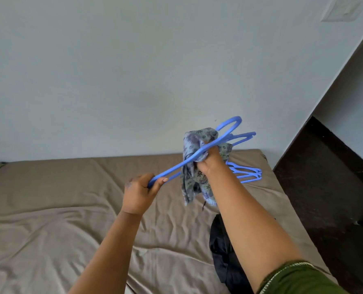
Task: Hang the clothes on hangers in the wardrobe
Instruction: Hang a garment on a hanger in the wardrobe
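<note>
Wrinkled brown bedsheet (pixel 70 219) below pale wall (pixel 134 71)

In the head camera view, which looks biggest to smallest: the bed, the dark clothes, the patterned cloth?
1. bed
2. dark clothes, partly hidden behind the arm
3. patterned cloth, bunched and nearer the camera, so this order is unsure

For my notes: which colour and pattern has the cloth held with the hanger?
Grey-blue garment with a small dark floral print; head view shows it best.
</note>
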A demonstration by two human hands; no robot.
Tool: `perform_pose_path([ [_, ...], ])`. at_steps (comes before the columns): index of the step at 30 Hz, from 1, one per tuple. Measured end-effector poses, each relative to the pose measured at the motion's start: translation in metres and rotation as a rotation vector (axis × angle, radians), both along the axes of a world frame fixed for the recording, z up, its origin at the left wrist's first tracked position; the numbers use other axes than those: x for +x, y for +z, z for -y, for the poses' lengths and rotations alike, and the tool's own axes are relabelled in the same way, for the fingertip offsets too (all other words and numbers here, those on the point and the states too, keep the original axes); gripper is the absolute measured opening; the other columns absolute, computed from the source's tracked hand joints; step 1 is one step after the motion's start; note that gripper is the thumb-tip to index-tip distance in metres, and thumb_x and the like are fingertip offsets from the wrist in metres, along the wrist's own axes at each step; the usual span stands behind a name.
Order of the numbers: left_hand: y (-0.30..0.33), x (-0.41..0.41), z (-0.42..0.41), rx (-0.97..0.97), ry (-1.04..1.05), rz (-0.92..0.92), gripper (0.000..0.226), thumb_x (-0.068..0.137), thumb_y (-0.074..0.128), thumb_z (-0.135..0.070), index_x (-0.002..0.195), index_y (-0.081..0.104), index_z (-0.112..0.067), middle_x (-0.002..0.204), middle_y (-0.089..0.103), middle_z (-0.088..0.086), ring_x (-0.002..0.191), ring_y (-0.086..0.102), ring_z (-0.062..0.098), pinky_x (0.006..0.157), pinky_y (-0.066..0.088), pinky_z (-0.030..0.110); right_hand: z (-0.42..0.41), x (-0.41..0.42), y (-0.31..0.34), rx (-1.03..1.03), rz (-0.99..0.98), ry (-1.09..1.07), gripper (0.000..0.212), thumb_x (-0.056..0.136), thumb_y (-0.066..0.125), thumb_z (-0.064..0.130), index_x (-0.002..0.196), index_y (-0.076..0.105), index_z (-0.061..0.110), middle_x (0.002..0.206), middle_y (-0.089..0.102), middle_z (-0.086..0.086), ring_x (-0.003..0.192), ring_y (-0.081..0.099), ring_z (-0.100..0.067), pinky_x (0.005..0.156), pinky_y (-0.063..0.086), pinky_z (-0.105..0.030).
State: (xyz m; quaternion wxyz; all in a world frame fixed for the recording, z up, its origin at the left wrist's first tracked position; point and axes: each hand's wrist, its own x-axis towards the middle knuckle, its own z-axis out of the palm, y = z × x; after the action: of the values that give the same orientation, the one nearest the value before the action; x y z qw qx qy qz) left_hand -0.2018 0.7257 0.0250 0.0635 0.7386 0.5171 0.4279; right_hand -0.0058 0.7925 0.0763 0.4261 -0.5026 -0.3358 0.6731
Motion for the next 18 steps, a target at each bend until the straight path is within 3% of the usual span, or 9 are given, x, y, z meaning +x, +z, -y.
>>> perform_pose_path([
  [1,0.000,0.001,-0.003,0.026,-0.013,-0.012,0.073,0.089,0.031,-0.074,0.051,0.042,-0.013,0.043,0.034,-0.002,0.043,0.035,0.018,0.042,0.023,0.026,-0.005,0.007,-0.017,0.401,0.155,0.208,0.098,0.099,0.028,0.054,0.128,-0.005,-0.033,0.140,0.004,-0.048,0.139,0.011,-0.045,0.108,0.033,-0.016],
  [2,0.001,0.002,-0.005,0.050,-0.040,-0.013,0.073,0.089,0.032,-0.073,0.051,0.043,-0.011,0.043,0.036,-0.001,0.049,0.038,0.019,0.043,0.022,0.024,-0.003,0.015,-0.019,0.518,-0.212,0.228,0.089,0.103,0.034,0.038,0.121,-0.015,-0.034,0.109,-0.060,-0.037,0.098,-0.067,-0.024,0.077,-0.041,-0.006],
  [3,0.001,0.005,-0.006,0.069,-0.070,-0.006,0.072,0.089,0.035,-0.072,0.051,0.044,-0.011,0.043,0.036,-0.002,0.053,0.038,0.018,0.044,0.021,0.023,0.000,0.010,-0.002,0.368,-0.075,0.215,0.074,0.097,0.053,0.017,0.128,0.005,-0.031,0.139,0.000,-0.052,0.142,0.006,-0.047,0.117,0.022,-0.027],
  [4,0.003,0.008,-0.007,0.084,-0.095,-0.003,0.070,0.089,0.038,-0.070,0.051,0.045,-0.012,0.044,0.036,-0.005,0.054,0.038,0.015,0.045,0.022,0.023,-0.005,0.004,0.012,0.173,-0.245,0.215,0.071,0.084,0.073,0.016,0.130,0.031,-0.018,0.122,0.064,-0.011,0.107,0.065,-0.023,0.086,0.055,-0.033],
  [7,0.004,0.015,-0.006,0.063,-0.062,0.015,0.053,0.086,0.049,-0.063,0.053,0.039,-0.023,0.044,0.038,-0.008,0.042,0.035,0.011,0.043,0.018,0.019,-0.011,0.010,0.011,-0.038,-0.551,-0.065,0.062,0.093,0.047,0.053,0.135,0.038,0.009,0.152,0.022,-0.028,0.140,0.027,-0.040,0.113,0.026,-0.045],
  [11,-0.005,0.015,-0.005,-0.025,0.021,0.070,0.041,0.083,0.058,-0.050,0.057,0.039,-0.024,0.047,0.029,-0.012,0.043,0.030,0.007,0.045,0.021,0.016,0.007,0.025,-0.008,-0.156,-0.361,0.246,0.156,0.033,0.068,0.087,0.140,0.018,-0.015,0.156,0.009,-0.025,0.144,0.017,-0.037,0.107,0.032,-0.027],
  [12,-0.006,0.015,-0.006,-0.040,0.016,0.067,0.041,0.082,0.064,-0.048,0.057,0.041,-0.025,0.046,0.030,-0.015,0.042,0.033,0.006,0.044,0.023,0.012,0.019,0.028,-0.013,-0.162,-0.566,0.129,0.131,0.050,0.086,0.059,0.141,0.024,-0.012,0.154,0.020,-0.025,0.138,0.032,-0.038,0.102,0.043,-0.036],
  [14,-0.008,0.017,-0.005,-0.070,-0.011,0.068,0.040,0.082,0.073,-0.036,0.058,0.044,-0.025,0.045,0.033,-0.020,0.043,0.044,-0.005,0.044,0.030,0.007,0.020,0.032,-0.023,-0.126,-0.550,-0.099,0.042,0.095,0.055,0.008,0.130,0.046,-0.012,0.141,0.041,-0.026,0.109,0.060,-0.040,0.076,0.058,-0.044],
  [18,-0.012,0.015,-0.003,-0.093,0.018,0.136,0.041,0.083,0.068,-0.036,0.056,0.041,-0.020,0.043,0.036,-0.014,0.050,0.054,-0.004,0.042,0.031,0.009,0.055,0.065,-0.035,-0.053,-0.654,-0.224,0.024,0.067,0.065,-0.008,0.090,0.071,-0.011,0.107,0.067,-0.024,0.096,0.068,-0.032,0.086,0.055,-0.043],
])
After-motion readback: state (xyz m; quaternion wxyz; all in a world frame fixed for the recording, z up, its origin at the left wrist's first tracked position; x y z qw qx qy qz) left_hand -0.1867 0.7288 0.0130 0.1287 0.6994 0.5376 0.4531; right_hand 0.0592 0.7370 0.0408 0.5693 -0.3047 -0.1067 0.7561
